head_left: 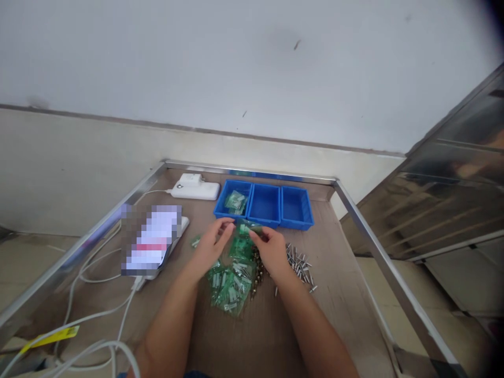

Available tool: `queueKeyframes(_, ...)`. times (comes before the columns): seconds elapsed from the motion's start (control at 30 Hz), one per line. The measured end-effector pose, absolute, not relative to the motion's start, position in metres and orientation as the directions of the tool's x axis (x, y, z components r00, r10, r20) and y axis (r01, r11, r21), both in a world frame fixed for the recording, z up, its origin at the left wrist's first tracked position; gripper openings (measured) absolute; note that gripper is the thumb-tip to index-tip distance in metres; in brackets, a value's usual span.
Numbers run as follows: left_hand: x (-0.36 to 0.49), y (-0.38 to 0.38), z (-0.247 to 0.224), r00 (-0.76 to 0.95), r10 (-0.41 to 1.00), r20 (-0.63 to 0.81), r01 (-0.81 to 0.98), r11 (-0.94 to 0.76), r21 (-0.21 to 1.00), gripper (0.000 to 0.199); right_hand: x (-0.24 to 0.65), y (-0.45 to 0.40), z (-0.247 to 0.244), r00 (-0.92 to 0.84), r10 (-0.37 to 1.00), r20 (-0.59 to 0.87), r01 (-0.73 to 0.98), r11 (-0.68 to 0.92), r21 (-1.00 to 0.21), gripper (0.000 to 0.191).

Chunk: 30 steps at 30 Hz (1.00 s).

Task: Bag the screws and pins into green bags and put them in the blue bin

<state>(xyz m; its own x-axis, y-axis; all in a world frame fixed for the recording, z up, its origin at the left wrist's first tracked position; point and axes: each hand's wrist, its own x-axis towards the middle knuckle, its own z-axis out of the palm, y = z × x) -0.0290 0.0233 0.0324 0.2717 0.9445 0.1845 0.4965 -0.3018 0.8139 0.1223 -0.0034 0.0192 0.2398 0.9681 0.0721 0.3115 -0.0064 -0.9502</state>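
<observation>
Bent over a brown tabletop (334, 310) edged by metal rails (378, 247), we work with both bare hands around a small, see-through green plastic bag (243, 229), just in front of three blue plastic bins. Our right hand (271, 249) has its grip closed on the bag's right side, thumb against fingers; our left hand (212, 241) curls its fingertips close together at the opposite edge, and we cannot tell whether it holds the plastic. Green packets (237, 202) lie in the left bin (221, 198). Nearer us rests a heap of clear green bags (232, 289) containing silver-coloured pieces, beside small brass-coloured parts (258, 270) and scattered slim silver metal pins (302, 269). To our left lie a phone with a pixelated screen (153, 239) and looping white cables (120, 345).
</observation>
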Motion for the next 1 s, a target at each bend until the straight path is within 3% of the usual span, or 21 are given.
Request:
queueKeyframes(0.13, -0.029, 0.023, 0.029, 0.322, 0.929, 0.183, 0.454, -0.321, 0.831, 0.027, 0.122, -0.002, 0.021, 0.221, 0.975, -0.013, -0.018, -0.01, -1.0, 0.019)
queueKeyframes(0.23, -0.031, 0.024, 0.025, 0.348, 0.914, 0.208, 0.48, -0.365, 0.798, 0.021, 0.123, -0.001, 0.021, 0.189, 0.981, -0.052, -0.151, -0.024, -0.988, 0.017)
queueKeyframes(0.37, -0.035, 0.027, 0.028, 0.358, 0.883, 0.304, 0.477, -0.453, 0.753, 0.011, 0.123, -0.004, 0.028, 0.144, 0.99, 0.01, -0.083, 0.022, -0.996, 0.018)
queueKeyframes(0.53, -0.039, 0.027, 0.036, 0.315, 0.863, 0.394, 0.448, -0.502, 0.74, 0.015, 0.123, -0.008, 0.036, 0.115, 0.978, 0.176, 0.085, 0.167, -0.982, 0.014)
queueKeyframes(0.83, -0.032, 0.016, 0.048, 0.368, 0.844, 0.39, 0.393, -0.522, 0.757, 0.016, 0.123, 0.001, 0.02, 0.165, 0.985, -0.045, -0.195, -0.013, -0.981, 0.02)
queueKeyframes(1.0, -0.03, 0.016, 0.049, 0.297, 0.884, 0.362, 0.338, -0.452, 0.826, 0.02, 0.121, 0.002, 0.022, 0.189, 0.963, -0.192, -0.308, -0.128, -0.943, 0.028)
